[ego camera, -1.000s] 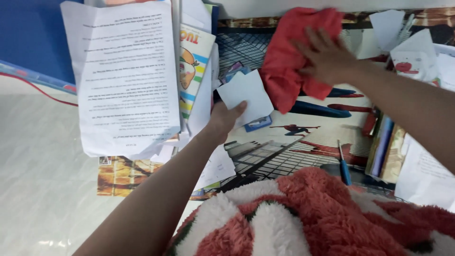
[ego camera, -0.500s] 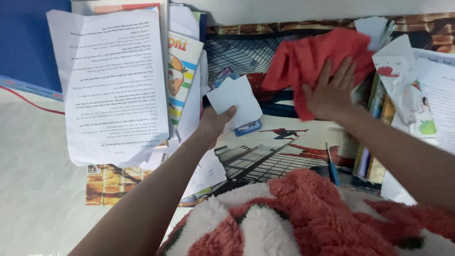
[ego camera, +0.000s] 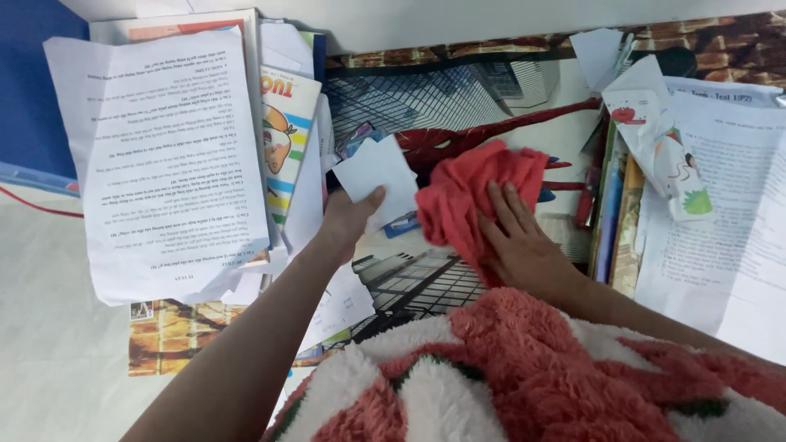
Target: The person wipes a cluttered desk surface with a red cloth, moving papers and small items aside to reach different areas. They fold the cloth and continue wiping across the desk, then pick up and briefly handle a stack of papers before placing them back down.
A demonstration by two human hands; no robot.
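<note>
My right hand lies flat on a crumpled red cloth, pressing it onto a printed desk mat with a city-and-superhero picture. My left hand pinches a small blank white paper at its lower edge, holding it up beside the paper stack. Under that paper a small blue object peeks out, mostly hidden. The two hands are close, a little apart.
A large printed sheet tops a stack with a colourful booklet at left. Books on edge and more printed sheets lie at right. A red-and-white fluffy blanket fills the front. A wall runs behind.
My right hand has dragged the red cloth from the mat's far right down toward me and leftward. My left hand keeps holding the white paper.
</note>
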